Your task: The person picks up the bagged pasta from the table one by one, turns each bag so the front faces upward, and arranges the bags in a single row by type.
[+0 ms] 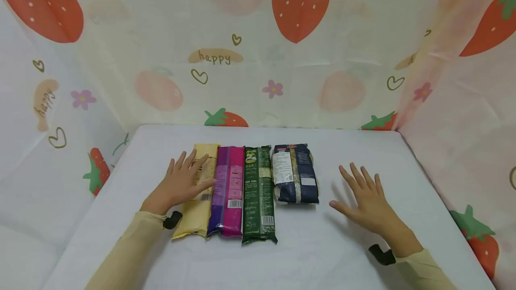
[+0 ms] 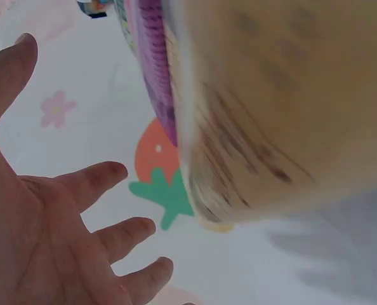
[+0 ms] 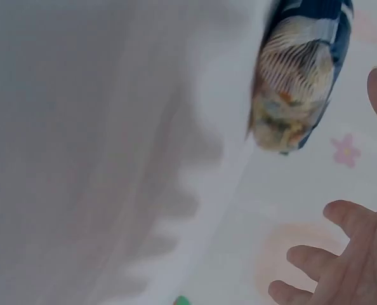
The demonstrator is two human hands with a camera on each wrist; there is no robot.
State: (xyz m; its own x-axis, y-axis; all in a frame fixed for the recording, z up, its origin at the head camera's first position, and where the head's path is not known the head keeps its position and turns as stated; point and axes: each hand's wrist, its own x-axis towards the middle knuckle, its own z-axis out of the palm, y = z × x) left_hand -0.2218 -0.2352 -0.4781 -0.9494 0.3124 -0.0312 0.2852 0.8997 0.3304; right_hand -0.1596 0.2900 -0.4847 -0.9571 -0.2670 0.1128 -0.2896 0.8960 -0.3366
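Four packets lie side by side on the white table. From the left come a long pale yellow packet (image 1: 195,218), a purple and pink packet (image 1: 227,191), a dark green packet (image 1: 258,196) and a shorter navy bag (image 1: 296,173) with a white label. My left hand (image 1: 180,185) hovers over the yellow packet with fingers spread; its thumb overlaps the edge of the purple packet in the head view. The left wrist view shows that palm beside the yellow packet (image 2: 277,114), nothing in it. My right hand (image 1: 368,205), fingers spread, is held above the table right of the navy bag (image 3: 296,76).
The white tabletop (image 1: 322,254) extends around the packets. Fabric printed with strawberries, hearts and flowers hangs as a back wall (image 1: 258,93) and along both sides. A black strap piece (image 1: 172,220) sits at the left wrist, another black strap (image 1: 381,254) at the right.
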